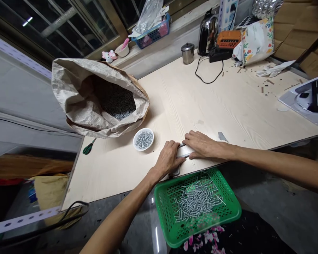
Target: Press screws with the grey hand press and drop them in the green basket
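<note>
Pale wood forms the tabletop (169, 91), below a barred window (69, 28) at eleven o'clock. From my distant seat, I read the clock around the two hands. The left hand (169, 158), half closed with bent fingers, grips one end of a flat silvery piece (183, 150); the right hand (200, 144), also half closed, has the other end. I judge it is held at both ends for steadiness, close to the front edge. At six o'clock, just past this edge, the green basket (172, 236) with loose screws (197, 201) seems placed over the lap for easy reach. The white bowl (144, 149) of screws stands near, at nine to ten o'clock; the open sack (69, 84) is at ten. For moving, the widest room goes from one to three o'clock, where a grey scrap (222, 136) lies near the right hand.
</note>
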`<state>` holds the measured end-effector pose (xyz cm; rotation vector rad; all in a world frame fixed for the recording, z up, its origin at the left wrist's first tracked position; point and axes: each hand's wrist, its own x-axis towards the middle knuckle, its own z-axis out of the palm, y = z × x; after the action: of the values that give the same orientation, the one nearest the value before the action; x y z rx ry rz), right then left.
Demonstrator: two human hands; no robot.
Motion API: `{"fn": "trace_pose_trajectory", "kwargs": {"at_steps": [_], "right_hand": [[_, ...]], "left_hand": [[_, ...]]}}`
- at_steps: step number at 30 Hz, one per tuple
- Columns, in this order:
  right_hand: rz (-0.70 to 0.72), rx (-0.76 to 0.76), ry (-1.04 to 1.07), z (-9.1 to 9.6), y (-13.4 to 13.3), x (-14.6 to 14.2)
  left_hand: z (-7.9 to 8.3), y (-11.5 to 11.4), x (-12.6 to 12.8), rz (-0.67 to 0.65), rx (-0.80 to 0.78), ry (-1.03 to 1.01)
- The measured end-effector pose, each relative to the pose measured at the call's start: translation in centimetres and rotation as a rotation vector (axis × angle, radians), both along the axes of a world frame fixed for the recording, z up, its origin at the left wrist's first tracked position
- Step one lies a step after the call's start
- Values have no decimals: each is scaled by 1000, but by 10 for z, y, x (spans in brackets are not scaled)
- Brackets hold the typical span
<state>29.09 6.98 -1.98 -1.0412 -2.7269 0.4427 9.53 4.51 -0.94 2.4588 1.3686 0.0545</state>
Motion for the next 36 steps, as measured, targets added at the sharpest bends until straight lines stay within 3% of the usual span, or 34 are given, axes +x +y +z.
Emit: {"fn": "trace_pose_trajectory", "kwargs": {"at_steps": [5, 9, 13, 16, 21, 25, 27, 29, 32, 34, 36], "right_hand": [[68, -16, -26, -6, 0, -7], [42, -10, -47, -4, -3, -8], [38, -4, -63, 1, 8, 2], [90, -49, -84, -2, 20, 9], [-23, 143, -55, -16, 34, 2], [-36, 168, -101, -16, 38, -7], [-28, 190, -113, -15, 38, -8], [-30, 205, -114, -16, 36, -8], [-42, 193, -107, -19, 34, -8], [-47, 181, -101, -20, 33, -9], [-52, 177, -104, -20, 32, -10]], "left_hand": [[-5, -4, 1, 55, 17, -91], [-3, -8, 3, 49, 24, -42], [-4, -28, 13, 108, 218, 6], [-13, -51, 23, 62, 348, -37], [-30, -72, 35, 67, 290, -154], [-29, -76, 28, 45, 331, -247], [-21, -76, 15, 163, 414, -244], [-11, -73, -1, 405, 446, -137], [2, -59, -27, 687, 182, 63], [8, -45, -38, 725, -127, 93], [14, -33, -43, 679, -376, 106]]}}
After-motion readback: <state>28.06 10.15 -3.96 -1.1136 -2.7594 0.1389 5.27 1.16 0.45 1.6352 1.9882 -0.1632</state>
